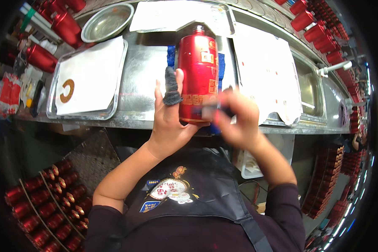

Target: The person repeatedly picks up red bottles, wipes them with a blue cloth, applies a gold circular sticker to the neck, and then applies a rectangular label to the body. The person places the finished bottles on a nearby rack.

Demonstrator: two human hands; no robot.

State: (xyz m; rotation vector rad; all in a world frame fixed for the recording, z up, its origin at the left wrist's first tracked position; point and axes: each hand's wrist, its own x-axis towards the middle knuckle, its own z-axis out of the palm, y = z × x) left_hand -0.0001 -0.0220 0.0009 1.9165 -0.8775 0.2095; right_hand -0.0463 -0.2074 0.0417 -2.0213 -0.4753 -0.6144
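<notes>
A glossy red bottle with gold markings and a clear neck lies over a blue cloth on the metal worktop, its neck pointing away from me. My left hand grips the bottle's left side and near end; a black finger cover sleeves one raised finger. Against the lower right of the bottle, my right hand is closed around a small dark tool with a pale block-like end. Motion smears that hand and the tool, so its exact kind is hidden.
To the left, a metal tray holds white sheeting and a brown C-shaped piece. Behind it stands a metal bowl. White sheets lie at right beside a sink. Racked red bottles stand below left.
</notes>
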